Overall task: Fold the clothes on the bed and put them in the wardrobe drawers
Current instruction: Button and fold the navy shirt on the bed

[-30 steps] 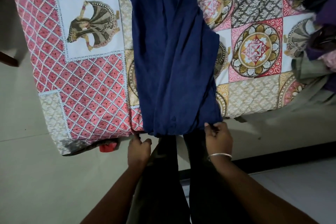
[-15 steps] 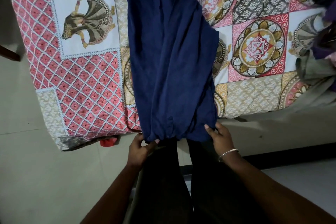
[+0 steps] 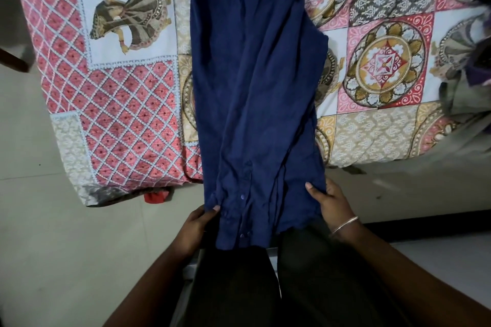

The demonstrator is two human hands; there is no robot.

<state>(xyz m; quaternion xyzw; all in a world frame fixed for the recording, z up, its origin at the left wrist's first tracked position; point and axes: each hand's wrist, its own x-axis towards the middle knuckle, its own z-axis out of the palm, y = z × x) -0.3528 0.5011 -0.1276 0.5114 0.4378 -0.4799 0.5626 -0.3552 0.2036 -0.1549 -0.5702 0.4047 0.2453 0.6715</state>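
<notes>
One garment in play: a long navy blue garment (image 3: 255, 82) stretched lengthwise down the bed, its near end spilling over the mattress edge toward the person
Near end: bunched and creased, small buttons showing along a placket, hem hanging just in front of the person's dark trousers (image 3: 265, 287)
Left hand (image 3: 195, 225): at the garment's left lower corner, fingers curled in and pinching the edge of the cloth, one fingertip showing on top of the fabric
Right hand (image 3: 328, 202): on the right lower edge, thumb laid over the top of the cloth and the fingers tucked round beneath, so it has hold of that side; a thin metal bangle (image 3: 344, 224) sits on the wrist
Between the hands: the hem is held spread, both grips level with each other just off the bed's edge
Bedspread (image 3: 119, 119): patchwork print, pink lattice squares to the left, a panel with a dancing figure above them, round medallions in red and gold to the right of the garment
Far right: a heap of other clothes (image 3: 473, 66), dark, purple and olive pieces, piled at the edge of view and well apart from the blue one
Under the bed's corner: a scrap of red cloth (image 3: 156, 197) peeking out
Floor (image 3: 53, 247): pale tiles, left of the person
</notes>
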